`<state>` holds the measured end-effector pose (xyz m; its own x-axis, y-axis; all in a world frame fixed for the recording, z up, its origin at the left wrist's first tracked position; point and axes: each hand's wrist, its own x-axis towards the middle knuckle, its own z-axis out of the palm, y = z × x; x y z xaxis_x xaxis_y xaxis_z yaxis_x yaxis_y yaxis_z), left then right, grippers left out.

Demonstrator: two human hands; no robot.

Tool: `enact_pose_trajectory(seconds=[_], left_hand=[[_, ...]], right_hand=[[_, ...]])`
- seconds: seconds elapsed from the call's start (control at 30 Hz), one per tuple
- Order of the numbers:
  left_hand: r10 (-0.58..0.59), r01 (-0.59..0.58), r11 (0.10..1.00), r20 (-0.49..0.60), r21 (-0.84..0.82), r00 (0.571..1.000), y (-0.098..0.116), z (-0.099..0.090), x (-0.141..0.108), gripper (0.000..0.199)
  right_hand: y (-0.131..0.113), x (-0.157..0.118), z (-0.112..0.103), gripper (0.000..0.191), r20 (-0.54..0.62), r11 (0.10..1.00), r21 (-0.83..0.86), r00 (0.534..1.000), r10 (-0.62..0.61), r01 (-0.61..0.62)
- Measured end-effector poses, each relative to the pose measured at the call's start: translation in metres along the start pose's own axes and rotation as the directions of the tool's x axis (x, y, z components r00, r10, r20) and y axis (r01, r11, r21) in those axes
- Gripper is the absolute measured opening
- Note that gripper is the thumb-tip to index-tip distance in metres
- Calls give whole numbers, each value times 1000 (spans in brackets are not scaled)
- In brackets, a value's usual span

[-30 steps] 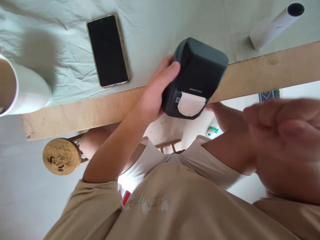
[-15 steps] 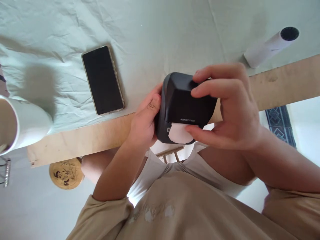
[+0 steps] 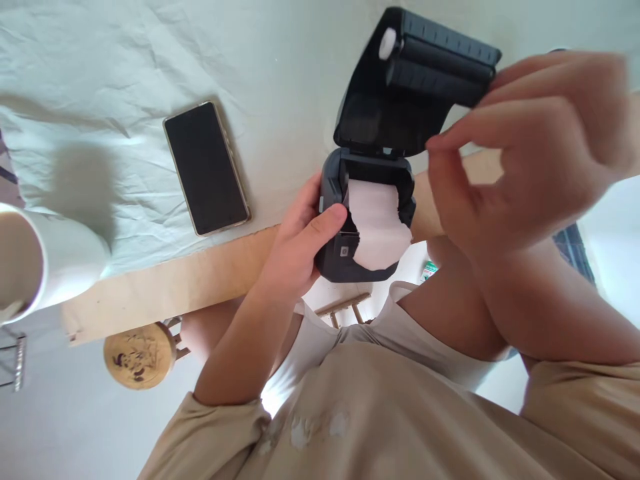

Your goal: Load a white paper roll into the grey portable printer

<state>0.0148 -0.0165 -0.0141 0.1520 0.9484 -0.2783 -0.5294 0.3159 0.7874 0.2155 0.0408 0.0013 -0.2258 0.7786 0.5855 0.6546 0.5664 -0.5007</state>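
Note:
A black label printer [image 3: 333, 257] rests in my left hand [image 3: 295, 247], whose fingers wrap its left side, with the thumb over the edge of the open bay. Its lid [image 3: 380, 107] stands raised on the far side, showing a dark roller and a white end piece inside. White label paper [image 3: 377, 217] with a ragged end curls out of the bay over the front. My right hand [image 3: 530, 147], slightly blurred, is at the lid's right edge. Its thumb and forefinger are pressed together there, and other fingers touch the lid's upper corner.
A dark-screened phone [image 3: 207, 167] lies on the pale cloth [image 3: 280, 80] to the left. A white cup [image 3: 70, 257] stands at the far left. The wooden table edge [image 3: 175, 280] runs below my hands. A round stool [image 3: 140, 357] is on the floor.
The printer's lid has swung up from closed to open, exposing the paper bay. My right hand has moved up and right with the lid. My left thumb has shifted over the bay's edge.

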Motion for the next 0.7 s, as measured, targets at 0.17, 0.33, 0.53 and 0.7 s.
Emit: enact_pose_trajectory(seconds=[0.17, 0.33, 0.53, 0.7], left_hand=[[26, -28, 999, 48, 34, 999, -1, 0, 1, 25], [24, -29, 997, 67, 73, 997, 0, 1, 0, 28], [26, -36, 992, 86, 121, 996, -1, 2, -1, 31], [7, -11, 997, 63, 71, 998, 0, 2, 0, 31]], right_hand=[[-15, -9, 0, 14, 145, 950, -176, 961, -236, 259], [-22, -8, -10, 20, 358, 952, -195, 921, -154, 235], [-24, -6, -13, 21, 410, 1000, -29, 912, 2, 11], [-15, -6, -37, 31, 400, 840, 454, 910, 106, -298]])
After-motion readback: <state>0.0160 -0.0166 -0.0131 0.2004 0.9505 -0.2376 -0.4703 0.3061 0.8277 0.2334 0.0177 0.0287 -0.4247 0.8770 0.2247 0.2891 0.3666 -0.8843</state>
